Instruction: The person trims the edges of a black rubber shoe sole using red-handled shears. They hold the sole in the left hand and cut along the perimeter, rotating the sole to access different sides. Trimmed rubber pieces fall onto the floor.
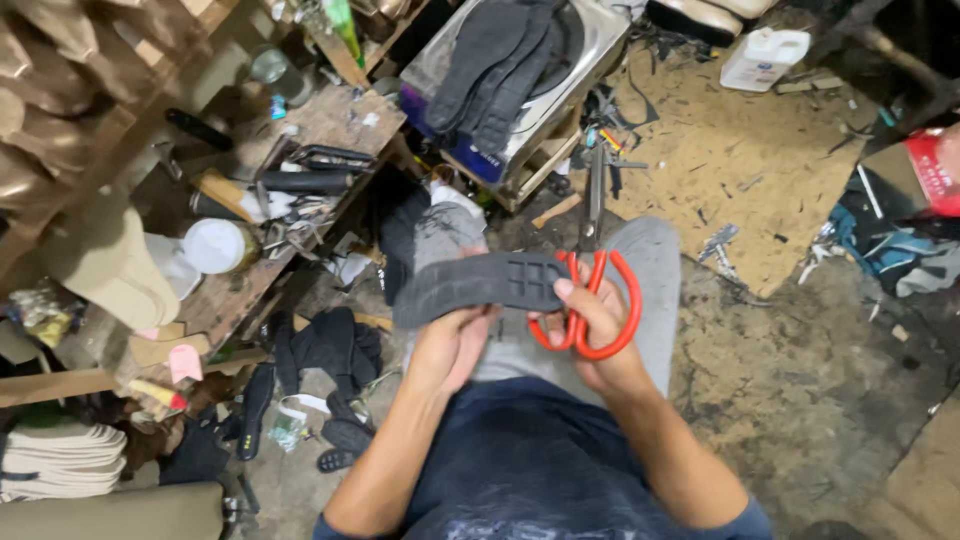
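Observation:
A dark grey rubber shoe sole (480,285) with a moulded grid lies crosswise above my lap. My left hand (452,340) grips it from below near its middle. My right hand (590,330) has its fingers through the red handles of a pair of scissors (592,290). The metal blades point away from me, past the sole's right end, and the right thumb presses on that end. I sit with grey trousers (650,270) beneath both hands.
A cluttered wooden workbench (300,150) with tools and a white tub (212,245) stands at the left. Several dark soles lie stacked on a metal box (570,60) ahead. Black offcuts (330,350) litter the floor beside a white jug (762,55) and cardboard (740,150).

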### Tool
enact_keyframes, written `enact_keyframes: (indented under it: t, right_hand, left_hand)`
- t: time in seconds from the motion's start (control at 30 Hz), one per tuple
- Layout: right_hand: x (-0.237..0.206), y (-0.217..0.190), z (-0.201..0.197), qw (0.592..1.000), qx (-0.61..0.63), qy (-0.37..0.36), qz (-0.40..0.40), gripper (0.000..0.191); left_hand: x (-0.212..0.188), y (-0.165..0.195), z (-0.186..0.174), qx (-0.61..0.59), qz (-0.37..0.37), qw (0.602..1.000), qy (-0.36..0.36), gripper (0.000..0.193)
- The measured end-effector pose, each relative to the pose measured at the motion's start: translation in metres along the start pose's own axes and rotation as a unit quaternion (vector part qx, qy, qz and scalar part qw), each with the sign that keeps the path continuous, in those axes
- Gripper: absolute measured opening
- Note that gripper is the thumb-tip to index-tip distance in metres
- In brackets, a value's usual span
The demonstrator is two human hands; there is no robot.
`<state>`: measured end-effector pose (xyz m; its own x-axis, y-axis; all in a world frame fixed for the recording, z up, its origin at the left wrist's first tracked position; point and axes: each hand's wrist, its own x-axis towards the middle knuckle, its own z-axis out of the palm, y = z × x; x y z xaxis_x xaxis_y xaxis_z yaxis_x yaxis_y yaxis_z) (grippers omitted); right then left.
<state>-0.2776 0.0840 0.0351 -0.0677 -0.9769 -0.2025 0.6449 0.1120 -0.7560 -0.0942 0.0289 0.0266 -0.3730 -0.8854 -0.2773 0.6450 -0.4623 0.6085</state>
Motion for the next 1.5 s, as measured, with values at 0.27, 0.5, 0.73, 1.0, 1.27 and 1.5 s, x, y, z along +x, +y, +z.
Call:
enact_keyframes:
  t: [0.27, 0.5, 0.73, 1.0, 1.27, 1.5]
  right_hand:
    - [-0.010, -0.024, -0.022, 0.990, -0.136, -0.044, -0.007, 0.026]
    - [-0.001, -0.090, -0.058, 0.836, -0.543, -0.063, -0.043, 0.031]
    - [-0.021, -0.115, -0.065, 0.734, -0.656, -0.036, -0.169, 0.039]
    - [-0.043, -0.112, -0.044, 0.589, -0.770, 0.053, -0.239, 0.053]
    - [-0.043, -0.128, -0.001, 0.462, -0.845, 0.072, -0.259, 0.061]
    - [-0.022, -0.128, 0.015, 0.427, -0.854, 0.043, -0.294, 0.058]
  left_hand:
    - [0.009, -0.025, 0.052, 0.042, 0.101, 0.994, -0.010, 0.053]
    - [0.005, 0.013, 0.085, 0.151, 0.253, 0.955, 0.026, 0.066]
    - [0.003, 0.051, 0.098, 0.179, 0.271, 0.946, 0.010, 0.069]
    - [0.027, 0.073, 0.110, 0.202, 0.279, 0.939, -0.024, 0.064]
    - [0.033, 0.085, 0.107, 0.218, 0.315, 0.923, -0.029, 0.059]
    - [0.029, 0.089, 0.100, 0.222, 0.296, 0.929, -0.021, 0.059]
